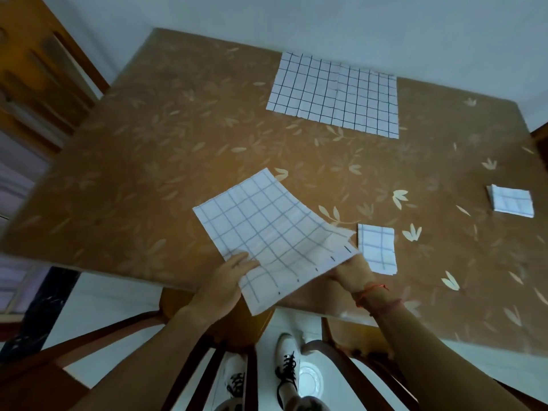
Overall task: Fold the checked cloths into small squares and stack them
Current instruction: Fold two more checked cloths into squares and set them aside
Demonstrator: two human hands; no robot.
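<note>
Head view shows your left hand (226, 280) pinching the checked cloth (267, 229) at its near-left edge, thumb on top, and your right hand (354, 272) gripping its near-right corner, over the front edge of the table (142, 143).

The table (178, 129) has a smooth, slightly shiny cover. The checked cloth (267, 226) at 6 o'clock looks thin and matt; the chair (175, 304) below is varnished wood.

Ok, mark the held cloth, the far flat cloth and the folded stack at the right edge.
held cloth (267, 232), head view, its middle.
far flat cloth (333, 93), head view, its middle.
folded stack (511, 201), head view, top face.
</note>
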